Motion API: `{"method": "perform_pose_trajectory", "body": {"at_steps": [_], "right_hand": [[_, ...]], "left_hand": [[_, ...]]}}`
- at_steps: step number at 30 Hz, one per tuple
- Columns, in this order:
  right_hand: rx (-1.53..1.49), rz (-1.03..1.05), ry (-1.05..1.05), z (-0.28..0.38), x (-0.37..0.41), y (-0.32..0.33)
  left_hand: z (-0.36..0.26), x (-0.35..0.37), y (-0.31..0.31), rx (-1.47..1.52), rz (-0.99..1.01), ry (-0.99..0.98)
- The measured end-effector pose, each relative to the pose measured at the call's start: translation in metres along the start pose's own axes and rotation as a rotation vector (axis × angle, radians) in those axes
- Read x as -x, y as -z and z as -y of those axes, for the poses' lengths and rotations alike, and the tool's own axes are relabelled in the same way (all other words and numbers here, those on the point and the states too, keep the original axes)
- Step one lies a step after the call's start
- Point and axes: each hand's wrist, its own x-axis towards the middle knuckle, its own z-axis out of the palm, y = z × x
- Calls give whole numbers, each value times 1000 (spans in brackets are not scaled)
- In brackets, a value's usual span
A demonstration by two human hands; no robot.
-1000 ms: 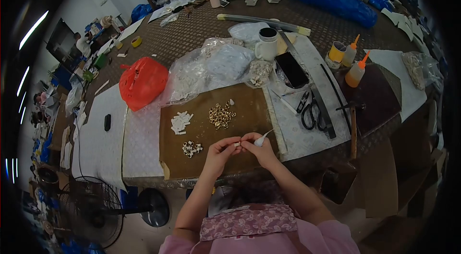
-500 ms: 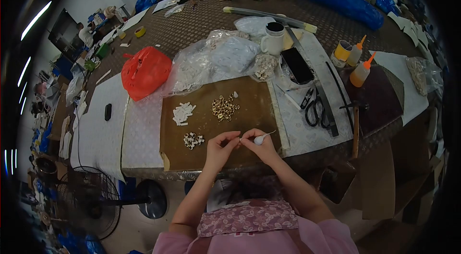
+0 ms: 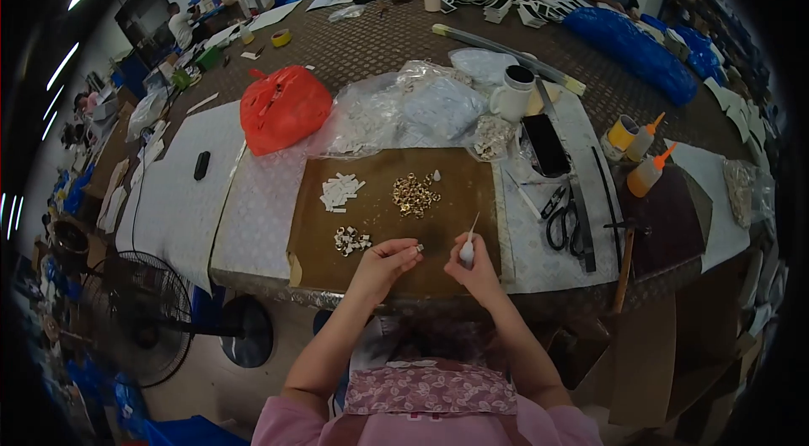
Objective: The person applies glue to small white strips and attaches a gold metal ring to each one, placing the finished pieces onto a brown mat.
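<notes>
Over the front of a brown mat (image 3: 337, 231), my left hand (image 3: 383, 267) pinches a small white and metallic piece (image 3: 420, 249). To its right, my right hand (image 3: 477, 274) is closed round a small white bottle (image 3: 467, 252) with a thin needle-like tip pointing up. Just beyond my left hand lies a small pile of white and metal pieces (image 3: 350, 241). Short white strips (image 3: 341, 192) are heaped farther back on the mat, and a pile of gold-coloured rings (image 3: 414, 196) lies to their right.
Behind the mat are a red bag (image 3: 285, 111), clear plastic bags (image 3: 366, 115) and a white mug (image 3: 511, 95). On the right are a phone (image 3: 546, 145), black scissors (image 3: 564, 224), a hammer (image 3: 624, 269) and orange-tipped bottles (image 3: 645, 175). Other people sit across the table.
My hands have moved apart. The white bottle is now upright in my right hand, while the small piece stays in my left. The view has shifted, showing more of the people opposite.
</notes>
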Motion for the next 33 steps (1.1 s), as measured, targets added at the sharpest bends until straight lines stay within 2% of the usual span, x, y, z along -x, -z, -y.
{"method": "perform_pose_trajectory", "body": {"at_steps": [2,6,12,18,30,33], "right_hand": [[-155,26,-106,8,12,6],[105,61,-171,37,32,20],[138,-56,32,48,49,20],[353,-114,139,65,52,11],[668,-87,374,78,48,9],[656,-95,394,81,48,8]], "left_hand": [[-6,6,9,17,28,19],[-15,19,17,24,50,47],[-27,30,18,9,75,105],[-34,36,14,7,78,163],[-40,42,9,-82,71,186],[-39,41,8,-80,55,183]]}}
